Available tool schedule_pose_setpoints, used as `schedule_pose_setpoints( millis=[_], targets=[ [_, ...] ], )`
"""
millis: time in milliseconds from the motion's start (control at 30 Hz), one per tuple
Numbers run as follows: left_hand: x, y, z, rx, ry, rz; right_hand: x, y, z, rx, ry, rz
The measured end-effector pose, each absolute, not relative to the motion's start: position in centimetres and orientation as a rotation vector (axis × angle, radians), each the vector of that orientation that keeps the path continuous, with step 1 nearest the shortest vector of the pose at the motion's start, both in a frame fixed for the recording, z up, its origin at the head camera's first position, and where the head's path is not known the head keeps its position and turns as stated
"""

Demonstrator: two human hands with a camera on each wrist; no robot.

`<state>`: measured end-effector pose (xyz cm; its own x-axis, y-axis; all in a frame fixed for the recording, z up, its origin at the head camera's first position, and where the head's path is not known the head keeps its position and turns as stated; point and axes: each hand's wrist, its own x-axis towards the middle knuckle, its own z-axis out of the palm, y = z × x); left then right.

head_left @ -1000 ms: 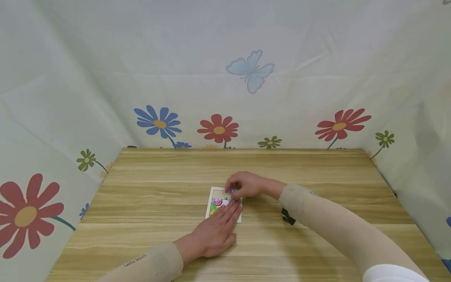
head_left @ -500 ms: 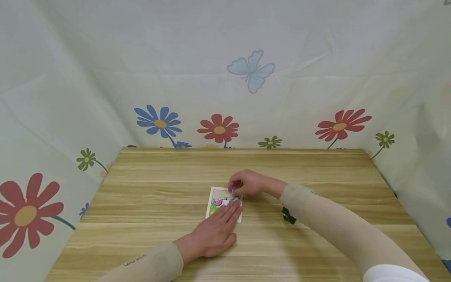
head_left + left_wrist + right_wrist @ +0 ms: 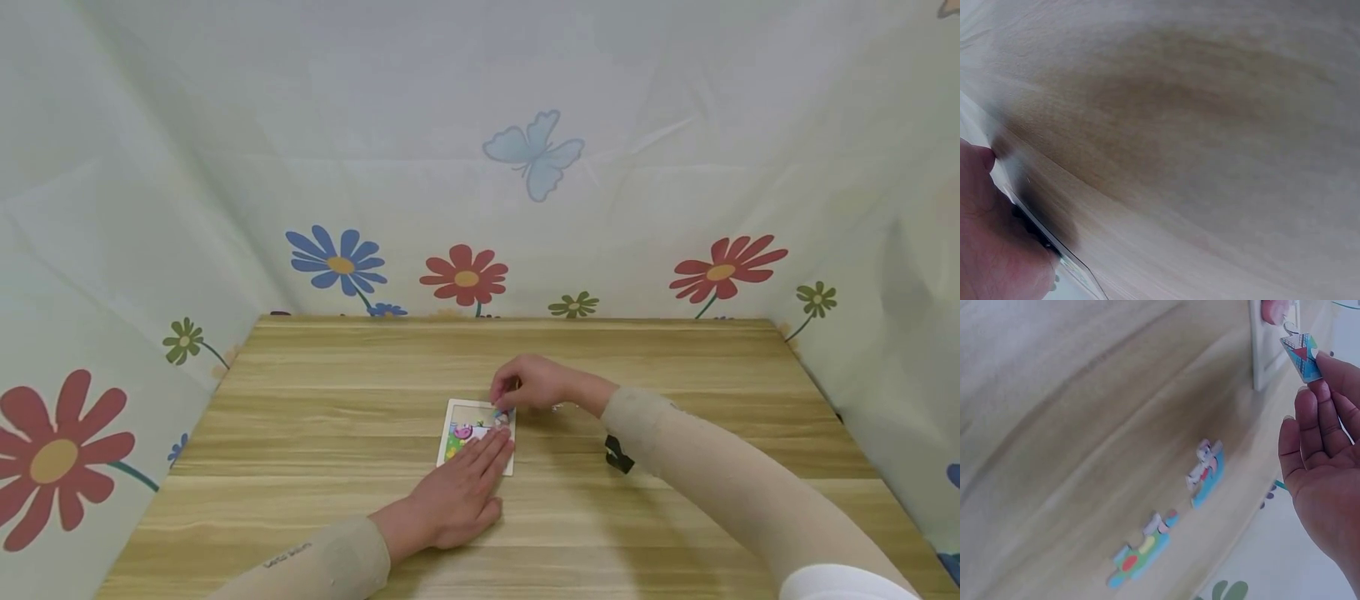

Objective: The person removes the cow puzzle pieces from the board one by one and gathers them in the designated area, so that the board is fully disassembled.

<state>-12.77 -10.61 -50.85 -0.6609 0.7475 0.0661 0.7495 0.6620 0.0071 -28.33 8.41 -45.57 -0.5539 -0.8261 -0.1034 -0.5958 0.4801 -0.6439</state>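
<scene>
A small white-framed picture board [image 3: 446,446] with a pink, green and white puzzle picture lies on the wooden table. My left hand [image 3: 457,492] lies flat across its lower right part with straight fingers. At the board's upper right corner, my right hand [image 3: 534,383] pinches a puzzle piece between thumb and finger. In the right wrist view that piece [image 3: 1304,357] is blue with red and white, tilted beside the frame [image 3: 1260,350]. My left hand [image 3: 997,237] hides part of the board in the left wrist view.
Two loose puzzle pieces, one blue with pink [image 3: 1209,475] and one green with red [image 3: 1138,553], lie on the table in the right wrist view. A black object [image 3: 618,455] sits by my right forearm. Flower-printed cloth [image 3: 375,100] stands behind the table.
My right hand has shifted slightly up and right, away from the board's inner area. My left hand has stayed in place on the board.
</scene>
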Motion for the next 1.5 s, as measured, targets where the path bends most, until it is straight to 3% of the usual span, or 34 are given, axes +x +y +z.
schedule_pose_setpoints(
  millis=[533, 1500],
  targets=[
    [-12.8, -10.7, -51.1, -1.262, -2.85, -0.08, -29.0, 11.7, -42.9, -1.259, 2.273, -0.862],
    [-12.8, -10.5, -51.6, -1.242, -2.848, -0.107, -29.3, 19.9, -41.6, -1.236, 2.432, -0.674]
  ],
)
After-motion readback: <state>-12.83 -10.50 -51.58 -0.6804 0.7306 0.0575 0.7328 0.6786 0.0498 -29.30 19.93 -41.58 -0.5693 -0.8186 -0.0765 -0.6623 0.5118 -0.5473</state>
